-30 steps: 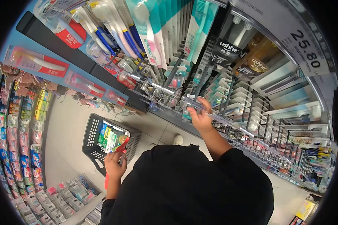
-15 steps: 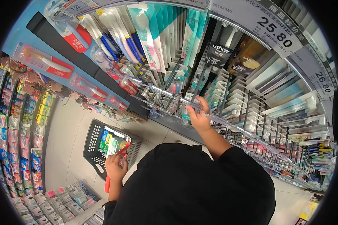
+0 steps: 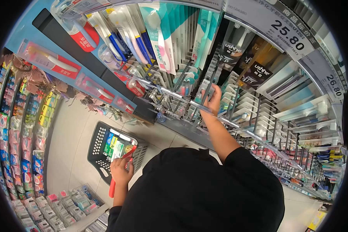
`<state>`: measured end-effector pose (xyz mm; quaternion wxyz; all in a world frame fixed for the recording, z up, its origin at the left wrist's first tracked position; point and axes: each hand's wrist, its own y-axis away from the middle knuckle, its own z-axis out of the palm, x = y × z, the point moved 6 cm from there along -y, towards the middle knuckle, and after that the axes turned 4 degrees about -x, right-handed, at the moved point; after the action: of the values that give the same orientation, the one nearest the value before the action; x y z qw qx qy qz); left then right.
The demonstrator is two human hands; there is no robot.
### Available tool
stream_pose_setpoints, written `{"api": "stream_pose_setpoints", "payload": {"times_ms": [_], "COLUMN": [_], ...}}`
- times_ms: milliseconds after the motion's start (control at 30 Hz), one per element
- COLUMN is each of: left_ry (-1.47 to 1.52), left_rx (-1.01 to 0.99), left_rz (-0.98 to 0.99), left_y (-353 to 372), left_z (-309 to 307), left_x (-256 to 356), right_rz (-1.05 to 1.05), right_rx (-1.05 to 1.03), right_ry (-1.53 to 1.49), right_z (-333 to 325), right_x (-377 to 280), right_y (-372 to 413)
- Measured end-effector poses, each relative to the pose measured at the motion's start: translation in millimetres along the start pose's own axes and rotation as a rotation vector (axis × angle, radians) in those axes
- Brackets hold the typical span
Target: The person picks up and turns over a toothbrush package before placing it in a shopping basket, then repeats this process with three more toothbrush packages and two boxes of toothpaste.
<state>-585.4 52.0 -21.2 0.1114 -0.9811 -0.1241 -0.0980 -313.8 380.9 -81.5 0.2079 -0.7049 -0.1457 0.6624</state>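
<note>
My left hand (image 3: 121,171) is closed around the red handle (image 3: 113,187) of a dark shopping basket (image 3: 98,152) that hangs low at my left. Inside the basket lie green, yellow and white boxes (image 3: 114,146). My right hand (image 3: 212,103) reaches over the clear front rail (image 3: 181,99) of the toothbrush rack. Its fingers curl at a clear toothbrush pack (image 3: 205,92) hanging among others on a hook. Part of the fingers is hidden by the packs. Above the hand hang black-labelled packs (image 3: 232,50) marked "ushine".
Price tags (image 3: 288,36) line the shelf edge above. Blue-white and pink toothbrush packs (image 3: 160,42) hang at the upper middle, with more hooks of packs (image 3: 259,120) to the right. A curved shelf of colourful packets (image 3: 27,143) and a low bin (image 3: 73,205) stand at left on the tiled floor.
My right hand has moved up and deeper into the rack, from the front rail to the packs behind it. My left hand stays on the basket handle. The view has shifted slightly.
</note>
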Motion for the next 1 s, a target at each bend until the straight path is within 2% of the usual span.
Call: {"api": "stream_pose_setpoints", "payload": {"times_ms": [67, 200, 300, 533, 567, 667, 700, 800, 833, 1000], "left_ry": [-0.011, -0.027, -0.039, -0.054, -0.053, -0.045, -0.046, -0.001, 0.013, 0.087], "left_rx": [-0.001, -0.004, 0.009, -0.002, -0.011, -0.020, -0.002, -0.006, -0.008, 0.005], "left_rz": [-0.004, -0.002, 0.010, 0.006, -0.002, -0.025, -0.010, -0.039, -0.052, -0.052], "left_y": [0, 1, 0, 0, 0, -1, 0, 1, 2, 2], "left_z": [0, 1, 0, 0, 1, 0, 0, 2, 2, -1], "left_x": [-1, -2, 0, -1, -2, -4, -6, -12, -13, -15], "right_rz": [-0.062, -0.094, -0.014, -0.027, -0.055, 0.025, 0.036, 0.076, 0.070, 0.217], "right_rx": [0.037, 0.120, 0.041, -0.174, -0.203, -0.339, -0.312, -0.635, -0.638, -1.062], "right_ry": [0.178, 0.350, 0.466, 0.302, 0.377, 0.245, 0.228, 0.120, 0.112, -0.079], "right_z": [-2, -7, 1, 11, 10, 10, 11, 26, 32, 65], "right_x": [-4, -35, -56, -58, -69, -62, -79, -71, -72, -73], "right_y": [-10, -19, -16, 48, 58, 93, 95, 113, 117, 150]}}
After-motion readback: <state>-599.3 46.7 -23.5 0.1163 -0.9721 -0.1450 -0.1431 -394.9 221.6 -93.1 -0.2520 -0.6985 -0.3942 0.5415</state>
